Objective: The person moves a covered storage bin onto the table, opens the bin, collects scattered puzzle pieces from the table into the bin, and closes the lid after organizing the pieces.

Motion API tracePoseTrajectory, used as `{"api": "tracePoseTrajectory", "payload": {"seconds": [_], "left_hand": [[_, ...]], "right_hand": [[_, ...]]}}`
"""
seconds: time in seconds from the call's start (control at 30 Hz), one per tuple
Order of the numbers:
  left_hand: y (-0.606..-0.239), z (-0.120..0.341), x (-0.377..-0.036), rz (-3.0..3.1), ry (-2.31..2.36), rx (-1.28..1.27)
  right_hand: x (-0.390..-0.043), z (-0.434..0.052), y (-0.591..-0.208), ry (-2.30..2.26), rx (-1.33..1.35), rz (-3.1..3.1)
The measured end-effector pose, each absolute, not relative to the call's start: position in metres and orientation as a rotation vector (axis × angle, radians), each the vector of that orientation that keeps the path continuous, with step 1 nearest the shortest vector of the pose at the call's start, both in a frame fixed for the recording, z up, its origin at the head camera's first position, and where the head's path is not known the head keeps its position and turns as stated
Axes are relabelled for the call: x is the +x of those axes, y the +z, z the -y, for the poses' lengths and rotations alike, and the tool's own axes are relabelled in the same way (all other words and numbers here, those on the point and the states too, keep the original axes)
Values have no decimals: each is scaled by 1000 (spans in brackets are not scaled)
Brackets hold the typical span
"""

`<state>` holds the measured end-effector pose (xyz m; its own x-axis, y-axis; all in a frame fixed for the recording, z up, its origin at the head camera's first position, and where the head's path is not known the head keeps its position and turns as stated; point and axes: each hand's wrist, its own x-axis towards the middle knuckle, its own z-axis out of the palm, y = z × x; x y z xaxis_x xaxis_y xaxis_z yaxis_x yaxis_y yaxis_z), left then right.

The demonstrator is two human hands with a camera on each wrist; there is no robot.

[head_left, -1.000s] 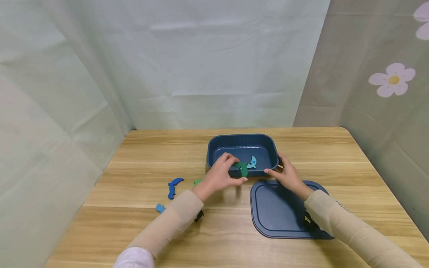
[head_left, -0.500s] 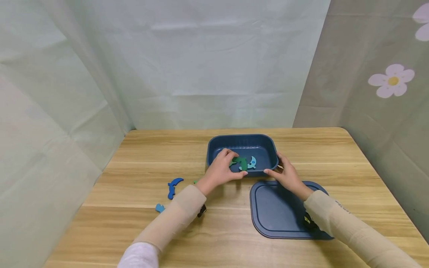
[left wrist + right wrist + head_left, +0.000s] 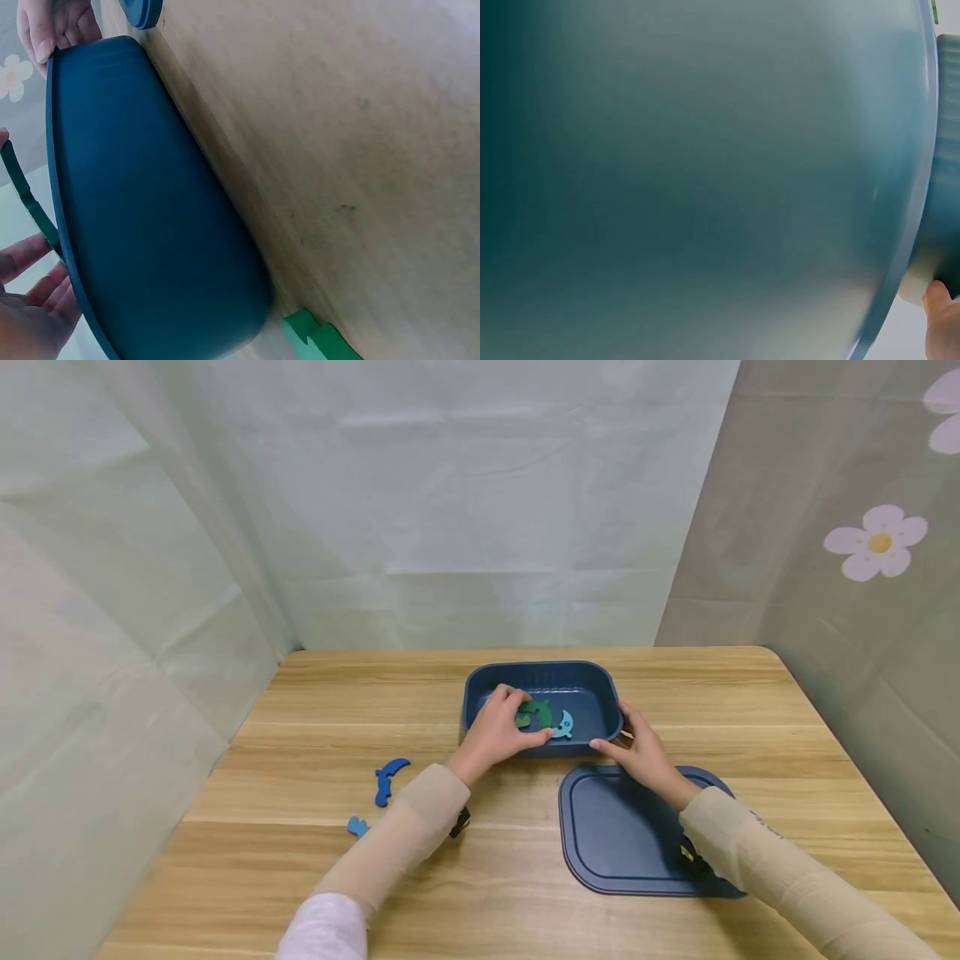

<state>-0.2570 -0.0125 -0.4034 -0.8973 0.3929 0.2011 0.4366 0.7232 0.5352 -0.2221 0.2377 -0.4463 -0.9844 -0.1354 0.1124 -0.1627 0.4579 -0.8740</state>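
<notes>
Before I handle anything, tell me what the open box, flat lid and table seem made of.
Open box: probably plastic, satin; smooth walls with soft highlights. Flat lid: likely similar plastic, more matte, with a moulded-looking border. Table: wood or wood-look laminate, faint sheen; grain shows.

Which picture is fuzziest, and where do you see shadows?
Head view: mostly clear, with a soft shadow on the lid by the right hand; left wrist view: softer, with a darker shadow on the table along the box; right wrist view: fuzziest, the close-up lid shining pale along its edge.
</notes>
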Motion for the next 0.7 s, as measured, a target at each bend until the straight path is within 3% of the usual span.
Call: {"api": "tracePoseTrajectory", "payload": {"seconds": [0.7], "left_hand": [[-410, -2, -279, 2917, -1008, -541]], "right_hand": [[-223, -238, -448, 1598, 281, 2651]]}}
